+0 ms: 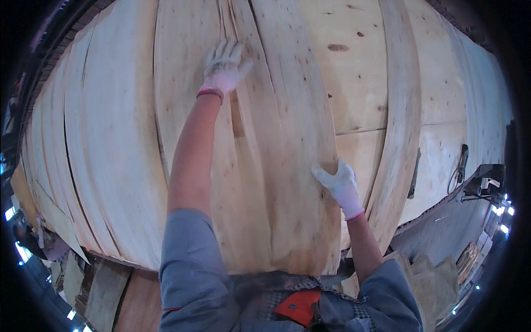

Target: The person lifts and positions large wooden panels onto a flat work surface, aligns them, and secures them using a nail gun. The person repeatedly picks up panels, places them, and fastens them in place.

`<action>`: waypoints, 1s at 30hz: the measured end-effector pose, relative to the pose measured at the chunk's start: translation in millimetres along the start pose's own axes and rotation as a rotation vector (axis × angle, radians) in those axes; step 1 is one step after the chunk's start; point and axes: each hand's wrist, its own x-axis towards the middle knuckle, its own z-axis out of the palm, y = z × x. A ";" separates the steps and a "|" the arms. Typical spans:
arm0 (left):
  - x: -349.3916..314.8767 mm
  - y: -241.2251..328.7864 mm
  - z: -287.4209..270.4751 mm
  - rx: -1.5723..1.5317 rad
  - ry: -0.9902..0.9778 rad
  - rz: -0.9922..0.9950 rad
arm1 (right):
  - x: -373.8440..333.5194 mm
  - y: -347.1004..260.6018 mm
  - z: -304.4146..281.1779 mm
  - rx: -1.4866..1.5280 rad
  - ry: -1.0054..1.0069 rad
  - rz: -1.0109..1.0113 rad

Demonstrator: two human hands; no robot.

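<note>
A long, pale wood veneer sheet [298,127] lies in front of me, its right edge running down toward my body. My left hand [224,69], in a white glove, rests flat on veneer farther up, fingers stretched out. Just below that wrist is a narrow gap [237,113] between pieces of veneer. My right hand [338,185], also gloved, grips the right edge of the sheet, with the thumb on top; the other fingers are partly hidden at the edge.
More veneer sheets [110,110] with cracks and seams cover the left side. On the right, a narrow veneer strip [406,110] lies over a knotty panel [354,72]. A dark-handled tool [462,163] lies near the right edge. Loose wood pieces [437,276] are heaped below right.
</note>
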 end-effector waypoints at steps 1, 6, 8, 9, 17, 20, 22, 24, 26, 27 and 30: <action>-1.3 2.3 1.8 -0.009 -0.015 -0.005 | 2.8 7.5 -4.7 0.205 -0.115 0.025; 6.2 0.3 5.5 0.038 -0.011 -0.015 | 27.1 47.2 5.0 0.583 -0.252 0.069; 4.8 1.5 4.4 0.026 -0.005 -0.014 | 18.4 38.6 7.3 0.882 -0.405 0.137; 6.4 1.6 2.5 0.044 -0.008 -0.010 | 20.8 58.8 24.9 0.857 -0.408 0.071; 10.1 18.0 -8.7 -0.039 -0.101 -0.133 | 9.4 33.9 20.4 0.558 -0.187 -0.023; 16.0 37.0 -4.5 0.035 -0.082 -0.215 | 18.1 36.3 0.7 0.365 -0.053 -0.041; 17.7 42.0 -1.8 0.025 -0.012 -0.210 | 31.1 51.2 7.2 0.235 -0.005 -0.039; 14.2 38.0 2.0 -0.050 0.123 -0.143 | 31.2 55.0 -3.0 -0.038 0.027 -0.098; 3.7 22.2 11.3 -0.019 0.144 -0.151 | 9.6 -2.3 -28.9 -0.451 0.023 -0.237; 4.4 19.0 12.1 -0.010 0.159 -0.144 | 16.8 -8.5 -30.8 -0.377 0.218 -0.316; 0.3 11.4 11.3 -0.009 0.188 -0.096 | 44.4 -46.5 -33.7 -0.104 0.517 -0.525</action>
